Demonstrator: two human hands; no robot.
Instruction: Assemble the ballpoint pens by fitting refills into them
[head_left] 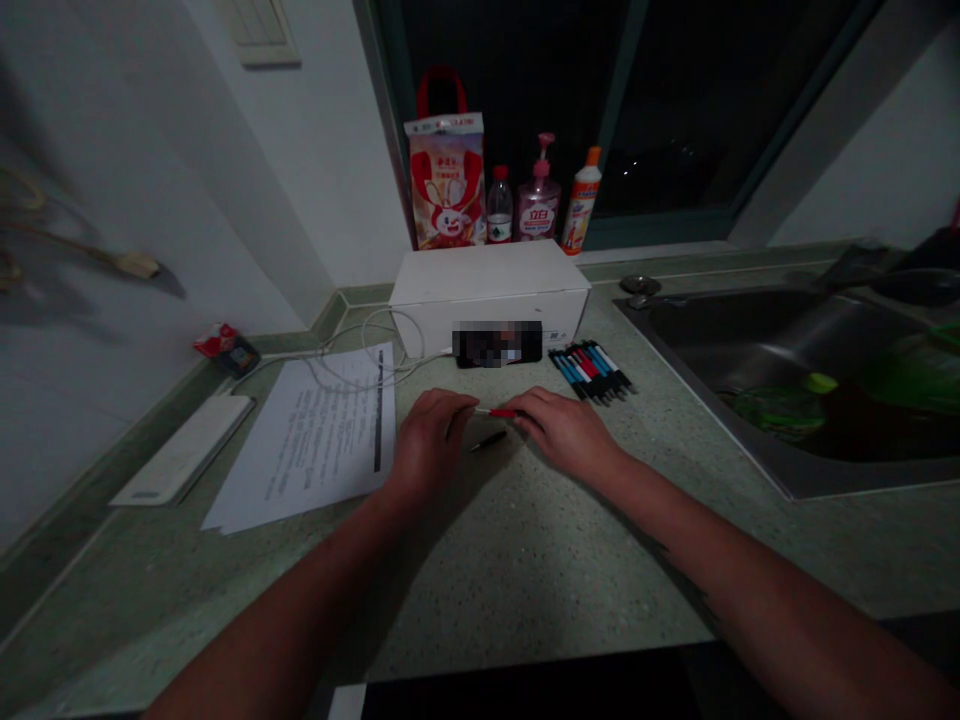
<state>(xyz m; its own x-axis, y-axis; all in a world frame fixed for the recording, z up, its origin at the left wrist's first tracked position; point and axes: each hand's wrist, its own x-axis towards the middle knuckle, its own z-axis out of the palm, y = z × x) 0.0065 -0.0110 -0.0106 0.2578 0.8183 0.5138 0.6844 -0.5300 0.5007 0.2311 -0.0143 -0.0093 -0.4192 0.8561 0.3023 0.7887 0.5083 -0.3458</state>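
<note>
Over the middle of the counter my left hand (430, 440) and my right hand (562, 430) face each other, fingertips pinched. Between them runs a slim pen piece, with a red barrel (501, 413) in my right fingers. A thin whitish end of it reaches my left fingertips; whether the two are joined I cannot tell. Just below lies a black pen part (488, 441) with a pointed end. To the right of my right hand's fingers, several pens (591, 371) in blue, red, white and black lie side by side in a row.
A phone (499, 345) leans on a white box (491, 275) behind my hands. Printed sheets (322, 430), a white power bank-like slab (184, 450) and a looped cable (322, 375) are left. A steel sink (750, 450) is right. Bottles (538, 205) stand behind the box.
</note>
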